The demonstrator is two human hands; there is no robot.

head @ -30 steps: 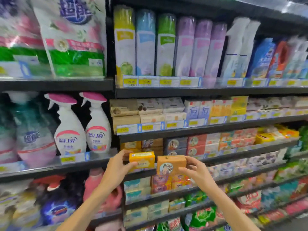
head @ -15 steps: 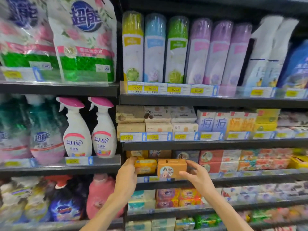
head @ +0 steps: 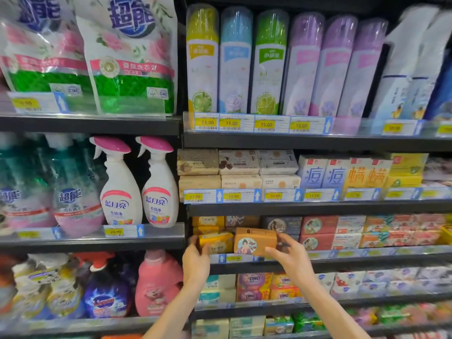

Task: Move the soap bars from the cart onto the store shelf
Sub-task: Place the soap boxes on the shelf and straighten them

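Presently, two soap boxes are held at the front edge of the soap shelf (head: 342,263). A yellow soap box (head: 216,242) is gripped at its left end by the left hand (head: 195,261), fingers curled round it; its print cannot be read. An orange-brown soap box (head: 255,241), marked with a round picture of a figure, is pinched at its right end by the right hand (head: 291,258), thumb below and fingers behind. Both boxes are seen side by side, just above the shelf's price strip; whether they rest on the shelf cannot be told.

Six tall spray cans (head: 269,64) are counted on the upper shelf: one yellow, one blue, one green, three purple. Four price tags (head: 254,123) reading "15.00" are fixed below them. Two white trigger bottles (head: 139,189) with pink heads are noted to the left, above a tag (head: 115,231) reading "20.00". Boxes (head: 254,281) marked "OMO" are recorded on the shelf beneath the hands.
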